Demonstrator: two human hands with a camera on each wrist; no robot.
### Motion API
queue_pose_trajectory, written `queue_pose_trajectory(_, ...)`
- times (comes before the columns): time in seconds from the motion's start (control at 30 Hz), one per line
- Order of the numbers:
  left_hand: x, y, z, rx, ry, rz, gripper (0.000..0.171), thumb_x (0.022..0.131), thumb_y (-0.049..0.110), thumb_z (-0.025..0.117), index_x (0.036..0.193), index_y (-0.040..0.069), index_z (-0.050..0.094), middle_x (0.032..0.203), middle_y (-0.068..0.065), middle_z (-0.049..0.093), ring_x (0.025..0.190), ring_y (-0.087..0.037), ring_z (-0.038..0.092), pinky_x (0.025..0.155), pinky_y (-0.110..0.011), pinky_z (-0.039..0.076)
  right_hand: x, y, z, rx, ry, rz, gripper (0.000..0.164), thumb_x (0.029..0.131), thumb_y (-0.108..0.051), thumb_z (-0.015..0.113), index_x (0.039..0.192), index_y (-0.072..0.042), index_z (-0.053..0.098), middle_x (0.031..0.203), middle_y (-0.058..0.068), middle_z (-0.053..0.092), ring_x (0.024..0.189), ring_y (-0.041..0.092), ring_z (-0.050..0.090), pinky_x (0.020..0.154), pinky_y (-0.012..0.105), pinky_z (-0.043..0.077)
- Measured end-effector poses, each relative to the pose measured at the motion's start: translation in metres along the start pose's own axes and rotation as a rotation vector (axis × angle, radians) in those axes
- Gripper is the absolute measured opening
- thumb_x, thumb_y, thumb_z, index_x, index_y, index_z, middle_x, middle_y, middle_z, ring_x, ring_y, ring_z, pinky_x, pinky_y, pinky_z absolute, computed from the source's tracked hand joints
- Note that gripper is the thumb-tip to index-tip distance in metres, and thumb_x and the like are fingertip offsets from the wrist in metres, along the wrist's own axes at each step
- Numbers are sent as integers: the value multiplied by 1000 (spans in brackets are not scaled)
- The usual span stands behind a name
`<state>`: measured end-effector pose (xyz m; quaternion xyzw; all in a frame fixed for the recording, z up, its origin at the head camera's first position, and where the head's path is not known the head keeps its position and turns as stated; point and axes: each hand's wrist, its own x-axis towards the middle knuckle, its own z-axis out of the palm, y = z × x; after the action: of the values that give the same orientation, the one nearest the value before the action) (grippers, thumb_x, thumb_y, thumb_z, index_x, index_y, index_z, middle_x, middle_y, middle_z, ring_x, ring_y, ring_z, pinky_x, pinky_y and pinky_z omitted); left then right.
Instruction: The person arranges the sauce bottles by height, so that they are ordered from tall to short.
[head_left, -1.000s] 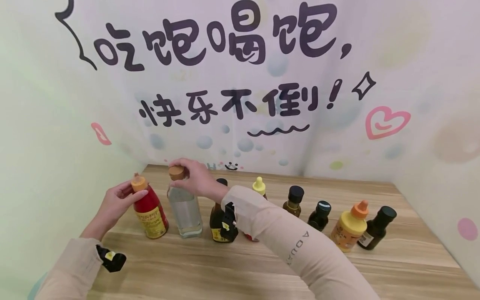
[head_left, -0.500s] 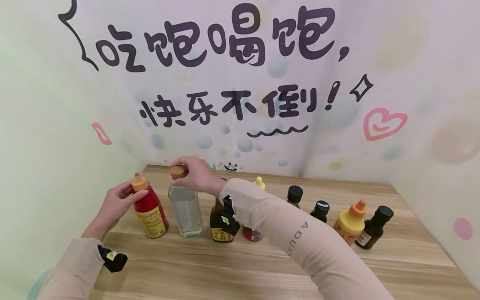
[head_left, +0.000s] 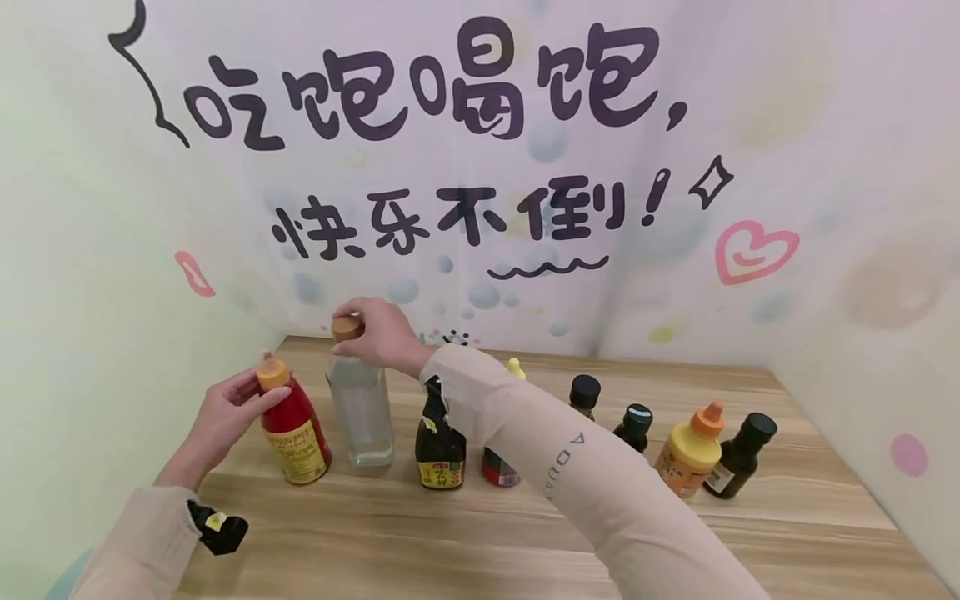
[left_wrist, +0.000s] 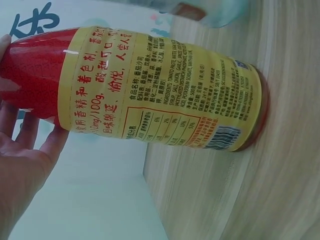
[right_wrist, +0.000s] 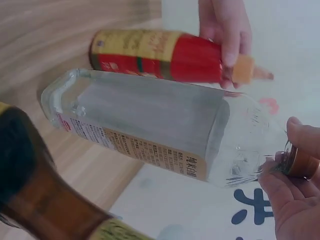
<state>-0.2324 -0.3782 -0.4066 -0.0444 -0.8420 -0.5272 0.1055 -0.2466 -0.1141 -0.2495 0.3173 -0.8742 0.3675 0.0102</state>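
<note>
My left hand (head_left: 217, 421) holds a red ketchup bottle (head_left: 296, 442) by its neck, just under the orange cap. In the left wrist view its yellow printed label (left_wrist: 165, 90) shows, and the bottle's base is at the wooden tabletop. The right hand (head_left: 386, 333) grips a clear glass vinegar bottle (head_left: 363, 417) around its brown cap (head_left: 347, 327) and neck. Colourless liquid fills much of it. In the right wrist view the glass bottle (right_wrist: 150, 115) shows a tan label, with thumb and fingers around the cap end. Both bottles stand close together, nearly upright, at the left.
Right of the glass bottle is a dark sauce bottle (head_left: 441, 458) with a yellow label. A yellow-capped bottle (head_left: 515, 367) is mostly behind the right sleeve. Farther right stand black-capped bottles (head_left: 584, 392), a yellow squeeze bottle (head_left: 688, 454) and a dark bottle (head_left: 742, 458). A printed curtain (head_left: 465, 283) hangs behind.
The right hand has moved the glass bottle slightly up and back from its spot beside the dark sauce bottle. The left hand keeps its hold on the ketchup bottle. The head view has shifted slightly.
</note>
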Motion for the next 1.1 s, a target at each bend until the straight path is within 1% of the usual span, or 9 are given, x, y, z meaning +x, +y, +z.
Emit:
queue_pose_trajectory(0.03,0,-1,1,-13,18,7,51,85,31,59,131,15,44,116,2,56,97,-5,54,73,-19,48,3,0,-1,-3,9,-2,40,75,-14,71,112,-9,58,99,2,60,80,9,54,64,15,41)
queue_pose_trajectory(0.07,-4,9,1,-6,10,4,51,86,30,58,131,12,44,117,-3,55,97,-7,54,75,-22,48,5,0,-1,-9,18,-5,39,75,-15,71,111,-9,58,98,2,59,80,9,54,64,15,41)
queue_pose_trajectory(0.1,-3,8,1,-3,7,8,51,85,31,58,131,13,44,119,-5,54,98,-8,53,75,-23,48,7,0,-2,-14,26,-2,39,75,-15,71,111,-10,58,97,1,59,79,9,53,64,15,41)
queue_pose_trajectory(0.13,-11,29,2,0,-6,-1,52,86,30,57,131,8,43,117,-3,55,97,-7,53,75,-22,48,10,0,-2,-19,34,-2,38,75,-15,71,110,-10,58,96,1,59,79,9,53,64,15,41)
queue_pose_trajectory(0.27,-24,61,7,0,-12,24,55,87,30,56,129,-1,40,105,15,54,91,3,51,74,-16,46,20,2,-3,-40,78,1,36,75,-15,71,108,-10,59,94,0,58,77,9,51,63,15,39)
queue_pose_trajectory(0.33,-26,67,9,-14,2,30,55,87,27,57,129,-3,40,100,24,51,90,7,50,72,-12,44,25,3,-4,-48,101,11,35,75,-15,71,107,-10,59,93,0,58,76,9,51,62,15,39)
queue_pose_trajectory(0.5,-27,66,9,17,14,7,57,87,27,57,130,-4,38,100,25,48,91,11,46,72,-11,43,36,5,-1,-42,135,35,34,74,-17,72,105,-11,60,91,-1,59,74,8,52,61,15,38)
queue_pose_trajectory(0.8,-27,66,8,50,6,-8,57,87,32,56,131,0,39,109,10,52,92,5,48,74,-14,44,51,7,8,-22,183,40,35,75,-17,72,107,-11,59,95,-1,59,77,9,52,63,16,39)
queue_pose_trajectory(1.1,-26,63,8,17,8,2,55,87,30,56,130,-1,40,104,18,51,92,5,48,74,-14,44,59,11,20,-37,189,35,33,74,-17,72,104,-11,62,95,1,61,77,11,52,63,16,37)
